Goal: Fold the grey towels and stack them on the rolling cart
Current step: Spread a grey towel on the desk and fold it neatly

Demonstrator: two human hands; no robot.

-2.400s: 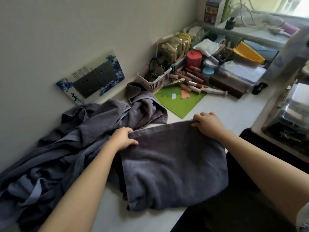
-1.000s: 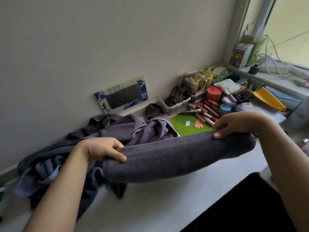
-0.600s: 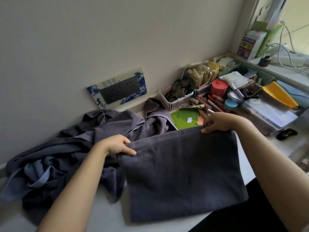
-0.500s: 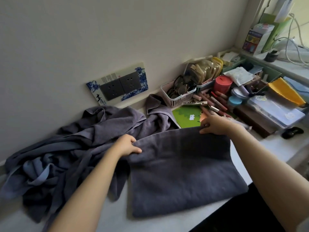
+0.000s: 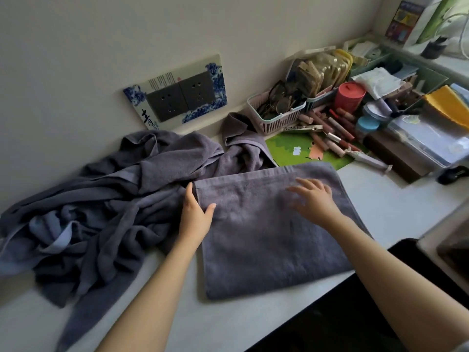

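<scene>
— Left hand [image 5: 194, 219] lies flat on the near-left edge of the towel [image 5: 274, 229], fingers straight, thumb on the cloth. Right hand [image 5: 314, 199] is spread open over it, blurred, gripping nothing.

— What's changed?

— Half a second ago both my hands pinched the far corners; now they've let go and the towel lies flat on the counter [image 5: 396, 199]. I'd say this fold is laid and I'm smoothing it before the next one.

— Room to work?

— Pile [image 5: 106, 204] of unfolded towels touches my left hand. Beyond my right fingers, the mat [image 5: 286, 148] and clutter crowd the far edge. Right of that hand, bare counter. No cart in view.
</scene>
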